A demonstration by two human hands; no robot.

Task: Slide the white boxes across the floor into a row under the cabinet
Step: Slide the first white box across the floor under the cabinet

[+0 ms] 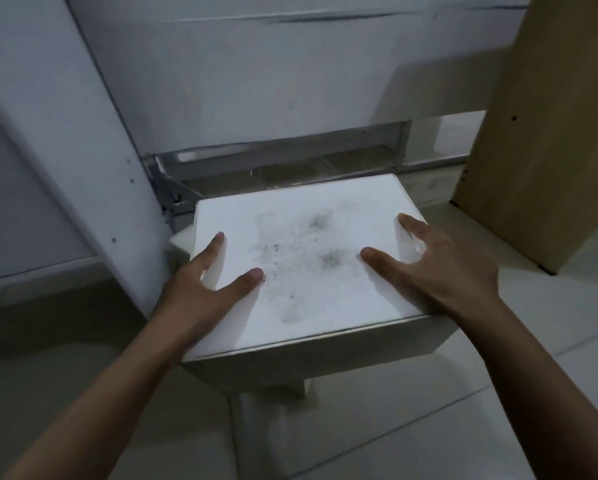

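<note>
At the far left a pale slanted panel (83, 140) runs down to the tiled floor (412, 427), and a bare strip of floor lies open beside it. The left hand (204, 285) lies flat with fingers spread wide, thumb on top of the white box (301, 265) and the rest along its left edge. A second white box (180, 245) peeks out just behind that left edge, touching or nearly so; which one cannot tell. The box top is smudged with grey dust; no readable writing shows. Behind its far edge a low gap opens under the white cabinet (273, 81), framed by a metal rail (273, 159). The right hand (439, 268) is likewise spread wide, pressing the right edge near the front corner. Right of it stands a tan wooden panel (547, 133) on the floor, with clear tiles between it and the box.
</note>
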